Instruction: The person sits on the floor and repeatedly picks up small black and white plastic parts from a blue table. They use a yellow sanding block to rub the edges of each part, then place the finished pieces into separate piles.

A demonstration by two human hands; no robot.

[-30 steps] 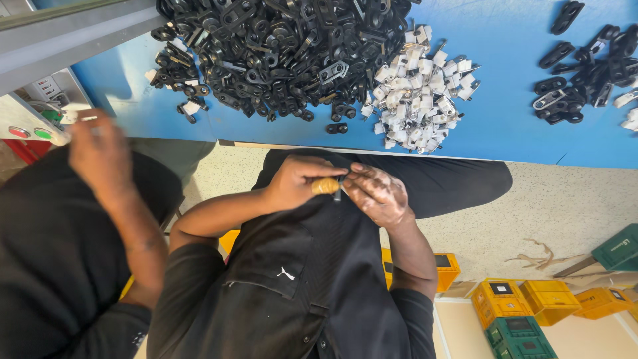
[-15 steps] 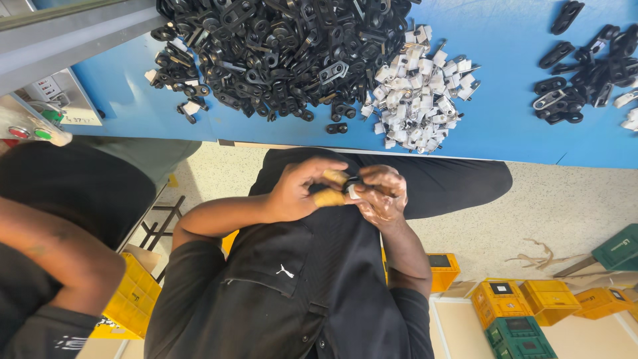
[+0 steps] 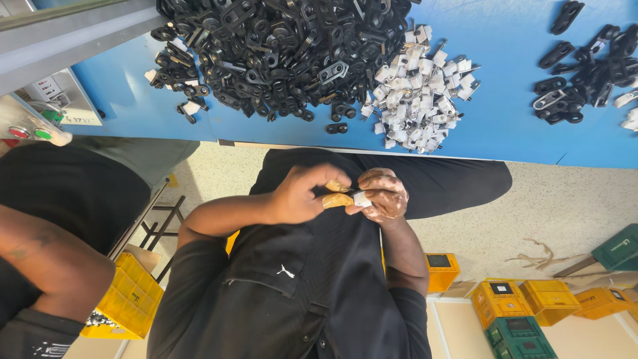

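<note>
**A small part pinched over open floor, with nothing beneath to catch it**

Nearest the camera, the person's black shirt (image 3: 312,299) fills the lower middle. A co-worker's bare arm (image 3: 53,266) sits near left, above a yellow crate (image 3: 129,296).

Just beyond the chest, both hands meet in mid-air. The left hand (image 3: 299,196) is curled almost shut, and its tan-wrapped fingertips (image 3: 335,199) press against a small white part (image 3: 362,198). The right hand (image 3: 384,196) is closed around that part from the other side, so only a corner of it shows.

The grip is by fingertips alone, and the wrapping probably dulls touch. A slip could drop the part onto the speckled floor (image 3: 571,206), where it would be hard to find. A hard squeeze could also nip a finger.

Farther off, the blue table (image 3: 512,86) carries a heap of black metal links (image 3: 279,46) touching a pile of white parts (image 3: 419,93). The white pile lies close to the near edge, so a careless reach might knock pieces off it.
</note>
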